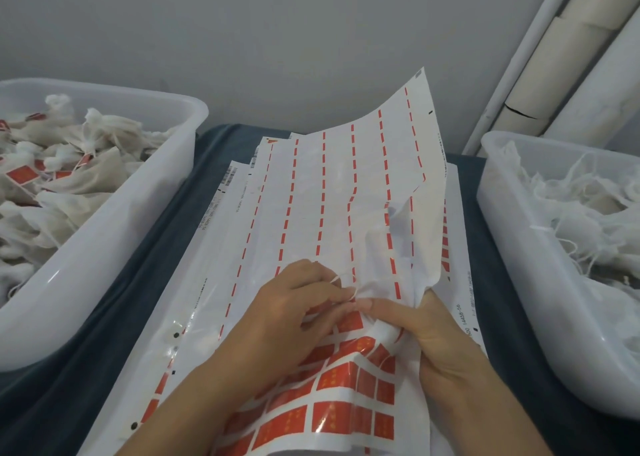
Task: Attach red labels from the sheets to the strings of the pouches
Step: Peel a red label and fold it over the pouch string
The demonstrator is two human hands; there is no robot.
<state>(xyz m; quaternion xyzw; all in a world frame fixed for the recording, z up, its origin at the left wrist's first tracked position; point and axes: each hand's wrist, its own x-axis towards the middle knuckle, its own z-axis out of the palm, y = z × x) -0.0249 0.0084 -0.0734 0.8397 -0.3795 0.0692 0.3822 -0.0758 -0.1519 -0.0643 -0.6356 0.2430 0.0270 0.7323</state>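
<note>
Labels lying red in rows at the near end of the top sheet, mid-table, with both hands working at 6 o'clock.

Left hand curling its fingers and pinching a thin white string between the fingertips, just above the red rows. Right hand gripping a white pouch bunched together with the sheet's right edge, thumb pressing along the front. Sheet's far end lifting and curling up toward 12 o'clock, showing only dashed red strips there, more sheets lying flat beneath. Left bin at 9 o'clock holding pouches already carrying red tags; right bin at 3 o'clock holding plain white pouches with loose strings. Blue cloth lying under everything.
</note>
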